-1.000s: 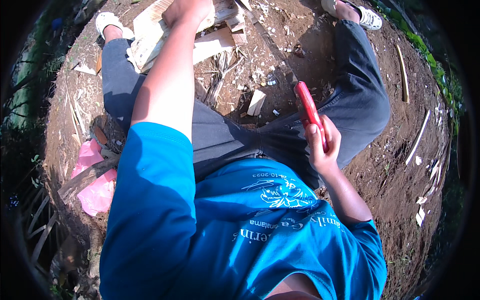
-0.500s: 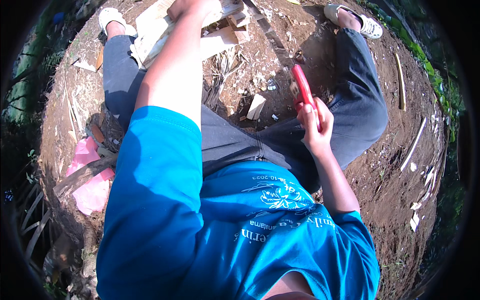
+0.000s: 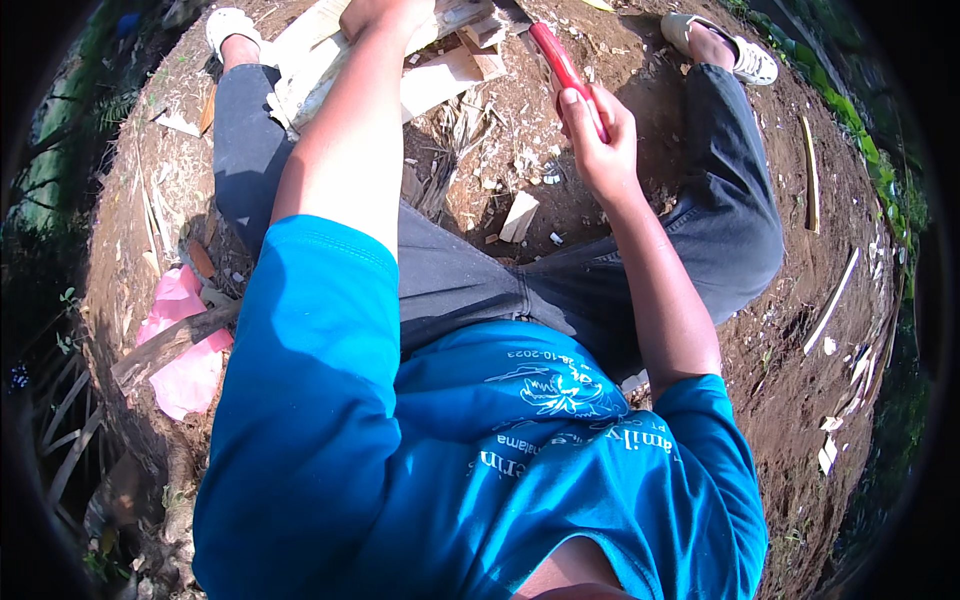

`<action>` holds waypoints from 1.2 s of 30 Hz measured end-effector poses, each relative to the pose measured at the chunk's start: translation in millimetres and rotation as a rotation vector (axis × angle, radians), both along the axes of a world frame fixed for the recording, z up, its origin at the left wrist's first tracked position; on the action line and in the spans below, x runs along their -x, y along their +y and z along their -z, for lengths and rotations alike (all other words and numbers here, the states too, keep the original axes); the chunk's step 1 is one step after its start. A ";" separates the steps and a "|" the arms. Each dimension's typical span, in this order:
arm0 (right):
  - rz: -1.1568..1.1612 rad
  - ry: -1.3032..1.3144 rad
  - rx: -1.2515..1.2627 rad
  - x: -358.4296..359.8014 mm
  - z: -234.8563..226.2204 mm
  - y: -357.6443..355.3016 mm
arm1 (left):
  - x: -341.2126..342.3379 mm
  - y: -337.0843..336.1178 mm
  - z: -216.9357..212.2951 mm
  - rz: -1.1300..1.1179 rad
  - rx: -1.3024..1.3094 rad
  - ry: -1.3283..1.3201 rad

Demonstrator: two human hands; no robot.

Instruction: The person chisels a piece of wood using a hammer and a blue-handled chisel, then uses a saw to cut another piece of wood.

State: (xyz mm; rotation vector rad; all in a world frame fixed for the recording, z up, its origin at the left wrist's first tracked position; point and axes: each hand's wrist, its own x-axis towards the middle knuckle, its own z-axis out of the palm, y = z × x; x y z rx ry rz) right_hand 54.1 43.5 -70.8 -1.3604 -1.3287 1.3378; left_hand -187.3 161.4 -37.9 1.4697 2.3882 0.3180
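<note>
In my right hand point(image 3: 603, 140) I grip the red handle of a hand saw point(image 3: 563, 62), the thumb lying along it. Its blade points away from me toward the wood and is mostly cut off by the upper edge. At the top, my left hand point(image 3: 383, 14) is closed on a pale piece of wood point(image 3: 455, 17); its fingertips are partly out of view. Beneath and beside that hand lie more light wood pieces, among them a flat pale board point(image 3: 437, 82) and a wide split slab point(image 3: 312, 72) by my left leg.
I sit with legs spread on brown soil point(image 3: 760, 400) strewn with chips. A small wood block point(image 3: 518, 217) lies between my legs. At the left, a grey branch point(image 3: 175, 345) crosses a pink sheet point(image 3: 185, 385). Thin wood strips point(image 3: 810, 175) lie at the right; green plants point(image 3: 850, 125) edge the ground.
My right hand has pushed the saw forward and slightly left, so its handle is nearer the wood and less blade shows. The left hand has hardly moved.
</note>
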 end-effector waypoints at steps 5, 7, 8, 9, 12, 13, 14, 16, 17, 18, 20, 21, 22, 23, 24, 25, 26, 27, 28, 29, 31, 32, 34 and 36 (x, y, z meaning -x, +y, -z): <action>-0.026 -0.099 0.102 -66.6 -41.0 -87.2 | 6.2 23.1 14.0 0.096 0.144 0.023; -0.039 -0.131 0.154 -98.0 -58.0 -123.2 | 2.4 21.0 10.7 0.102 0.132 0.025; -0.055 -0.131 0.169 -102.7 -69.2 -128.2 | 4.9 16.4 6.4 0.098 0.132 0.031; -0.111 -0.162 0.132 -108.3 -74.7 -123.7 | 9.1 11.7 2.2 0.089 0.133 0.041; -0.125 -0.131 0.050 -100.4 -68.5 -101.1 | 10.8 -3.7 -4.1 0.091 0.157 0.060; -0.095 -0.100 0.071 -88.3 -58.0 -80.7 | 10.3 -3.4 -3.3 0.101 0.170 0.067; -0.104 -0.059 0.022 -74.4 -45.0 -60.4 | 2.7 7.0 2.6 0.150 0.178 0.060; -0.065 -0.028 -0.015 -33.4 -13.7 -21.6 | -1.5 7.6 -4.1 0.180 0.263 0.062; -0.010 0.044 0.013 -6.4 -12.4 -13.2 | 10.7 0.5 2.2 0.106 0.182 0.047; -0.007 0.038 -0.004 8.7 -7.8 -5.7 | 16.9 0.8 5.7 0.051 0.091 0.022; 0.089 -0.001 -0.021 14.4 -8.4 -5.3 | 8.1 19.6 18.1 0.108 0.108 0.001; 0.061 -0.003 0.006 11.6 -9.2 -10.9 | 12.7 14.0 15.2 0.090 0.067 0.004; 0.041 0.058 0.053 2.0 -10.2 -21.5 | 16.3 8.4 11.4 0.074 0.026 0.008; 0.021 0.031 0.063 -11.0 -26.7 -36.0 | 16.0 4.9 3.9 0.052 0.042 -0.003; -0.019 0.023 0.134 -31.9 -34.9 -56.2 | 17.2 2.1 -1.1 0.038 0.040 -0.001; -0.014 -0.071 0.130 -57.3 -41.1 -81.7 | 5.2 17.8 11.5 0.097 0.050 -0.023; -0.092 -0.033 0.127 -75.6 -58.8 -96.1 | 19.1 1.3 -1.3 0.040 0.056 0.010; -0.038 -0.097 0.145 -89.5 -67.1 -116.4 | 12.4 11.5 7.9 0.081 0.069 -0.001; -0.066 -0.106 0.167 -103.4 -71.0 -126.0 | 13.6 9.0 7.1 0.078 0.076 0.009; -0.084 -0.138 0.135 -105.2 -74.7 -124.9 | 14.3 11.0 6.6 0.091 0.079 0.016; -0.098 -0.160 0.105 -104.4 -74.0 -121.6 | 17.4 7.1 11.0 0.102 0.095 0.027; -0.093 -0.145 0.099 -100.6 -67.5 -115.5 | 18.2 2.0 10.7 0.108 0.110 0.035; -0.100 -0.103 0.079 -82.0 -61.3 -98.8 | 25.8 3.6 14.3 0.127 0.130 0.056; -0.108 -0.057 0.056 -52.2 -34.6 -73.6 | 29.6 -0.9 20.8 0.154 0.157 0.082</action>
